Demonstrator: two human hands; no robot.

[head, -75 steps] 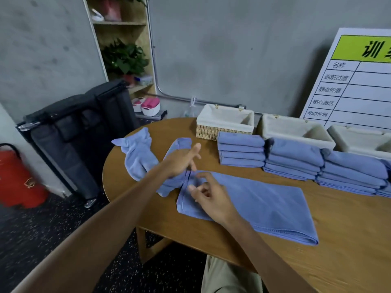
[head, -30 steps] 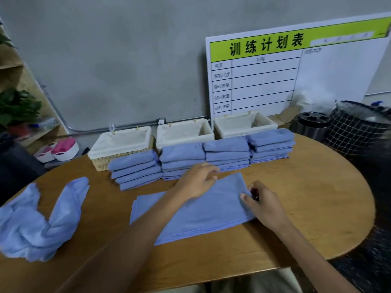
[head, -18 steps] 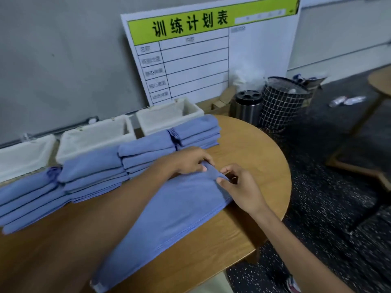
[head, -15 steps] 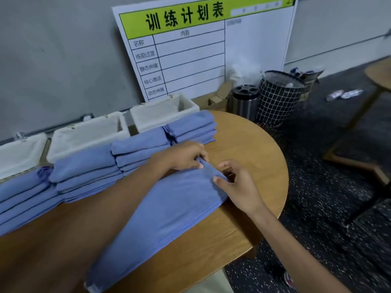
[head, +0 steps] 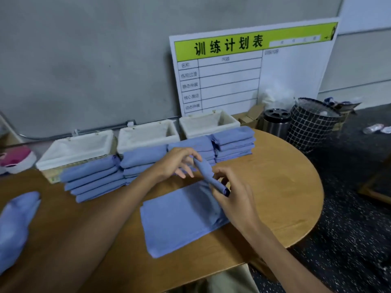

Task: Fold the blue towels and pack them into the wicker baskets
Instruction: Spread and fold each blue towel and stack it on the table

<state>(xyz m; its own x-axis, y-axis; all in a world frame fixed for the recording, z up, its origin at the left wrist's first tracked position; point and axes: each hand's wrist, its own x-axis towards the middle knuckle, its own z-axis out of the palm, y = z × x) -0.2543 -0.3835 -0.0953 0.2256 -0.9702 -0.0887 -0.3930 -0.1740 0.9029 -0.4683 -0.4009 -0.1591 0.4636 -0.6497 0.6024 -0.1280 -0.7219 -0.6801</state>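
Two bare forearms in shot, no sleeves anywhere along them. No watch, no bracelet, no ring to be seen. Left hand (head: 176, 163) bare, ungloved, nails short and plain. Right hand (head: 231, 196) likewise bare, knuckles and wrist fully uncovered. Left forearm (head: 88, 235) broad and close to the lens, filling the lower left of the frame, a little blurred at that range. Right forearm (head: 285, 259) slimmer in view, running off the bottom edge. Down at the bottom centre, a patch of khaki-beige trousers (head: 224, 281), plain cloth, soft creases, no visible pocket or seam detail. Nothing else of the body on camera.
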